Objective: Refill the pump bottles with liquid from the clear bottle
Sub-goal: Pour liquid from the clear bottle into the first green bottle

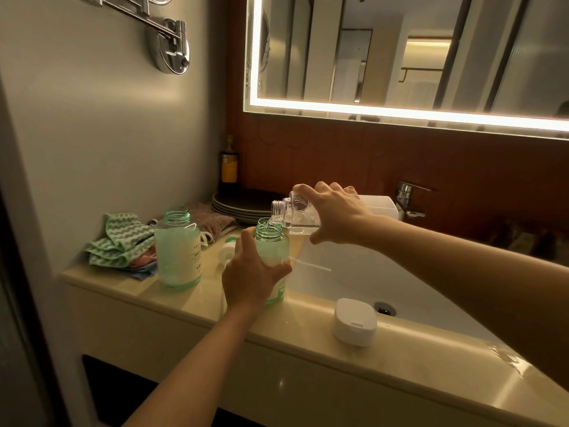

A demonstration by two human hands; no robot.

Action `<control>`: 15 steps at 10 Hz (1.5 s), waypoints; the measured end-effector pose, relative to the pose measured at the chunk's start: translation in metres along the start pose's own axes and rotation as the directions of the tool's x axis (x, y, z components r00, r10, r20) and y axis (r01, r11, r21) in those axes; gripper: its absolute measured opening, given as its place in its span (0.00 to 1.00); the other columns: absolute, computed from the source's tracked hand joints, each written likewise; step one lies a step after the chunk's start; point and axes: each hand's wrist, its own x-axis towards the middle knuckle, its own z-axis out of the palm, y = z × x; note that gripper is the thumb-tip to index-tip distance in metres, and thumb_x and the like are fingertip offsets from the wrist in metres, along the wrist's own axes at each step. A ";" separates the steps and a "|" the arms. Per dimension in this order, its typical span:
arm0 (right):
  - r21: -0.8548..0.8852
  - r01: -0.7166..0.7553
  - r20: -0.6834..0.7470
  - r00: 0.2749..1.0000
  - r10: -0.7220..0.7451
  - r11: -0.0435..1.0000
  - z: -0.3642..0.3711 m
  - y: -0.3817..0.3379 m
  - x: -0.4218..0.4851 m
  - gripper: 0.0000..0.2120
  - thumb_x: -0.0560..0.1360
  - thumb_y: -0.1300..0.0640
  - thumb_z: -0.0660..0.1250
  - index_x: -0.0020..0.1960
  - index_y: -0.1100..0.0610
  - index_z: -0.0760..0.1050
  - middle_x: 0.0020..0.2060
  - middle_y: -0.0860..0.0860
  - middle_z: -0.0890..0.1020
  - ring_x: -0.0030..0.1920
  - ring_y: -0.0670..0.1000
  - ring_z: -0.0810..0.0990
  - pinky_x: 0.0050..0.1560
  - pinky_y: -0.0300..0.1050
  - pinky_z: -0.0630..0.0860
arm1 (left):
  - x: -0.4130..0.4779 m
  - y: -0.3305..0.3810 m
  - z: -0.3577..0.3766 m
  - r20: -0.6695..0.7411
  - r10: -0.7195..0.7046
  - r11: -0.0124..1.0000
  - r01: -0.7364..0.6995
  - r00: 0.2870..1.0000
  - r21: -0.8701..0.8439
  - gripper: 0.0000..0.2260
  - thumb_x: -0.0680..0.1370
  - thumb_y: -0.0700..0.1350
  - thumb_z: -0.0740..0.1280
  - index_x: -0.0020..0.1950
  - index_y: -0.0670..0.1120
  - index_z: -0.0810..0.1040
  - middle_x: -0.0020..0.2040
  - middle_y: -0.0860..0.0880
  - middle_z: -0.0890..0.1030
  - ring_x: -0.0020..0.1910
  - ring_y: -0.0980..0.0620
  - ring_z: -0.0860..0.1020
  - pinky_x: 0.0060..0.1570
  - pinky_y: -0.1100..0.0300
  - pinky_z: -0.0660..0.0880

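At the left edge of the white glazed sink (354, 278), on the glossy cream worktop (184, 300), a pump bottle (273, 244) of translucent green plastic stood upright, its ribbed neck uncapped. The left hand (252, 272) had its grip wrapped round the bottle's body. The right hand (335, 214) gripped a clear bottle (295, 217), squarish and hard-sided, tipped with its threaded mouth just over the green neck. Farther left of the sink stood a second green bottle (177, 251), also uncapped, hiding part of a heap of wavy-striped cloths (123, 245). A smooth, rounded white box (354, 322) sat on the sink's front rim.
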 end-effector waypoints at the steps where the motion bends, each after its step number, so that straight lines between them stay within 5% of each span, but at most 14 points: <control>1: -0.005 0.001 0.001 1.000 -0.001 1.000 0.000 0.000 0.000 0.44 0.65 0.47 0.75 0.73 0.47 0.52 0.62 0.55 0.71 0.61 0.56 0.70 0.62 0.54 0.66 | 0.000 0.000 -0.001 0.001 0.001 1.000 -0.001 1.000 0.000 0.37 0.65 0.56 0.75 0.66 0.46 0.61 0.63 0.45 0.73 0.57 0.44 0.75 0.50 0.52 0.74; 15: 0.007 -0.001 0.028 1.000 0.001 1.000 -0.003 -0.002 0.001 0.44 0.65 0.47 0.75 0.73 0.47 0.53 0.60 0.55 0.71 0.60 0.57 0.70 0.65 0.58 0.65 | -0.001 -0.001 0.000 -0.005 0.009 1.000 -0.009 1.000 -0.013 0.38 0.64 0.56 0.75 0.67 0.46 0.61 0.62 0.45 0.73 0.57 0.44 0.75 0.49 0.53 0.73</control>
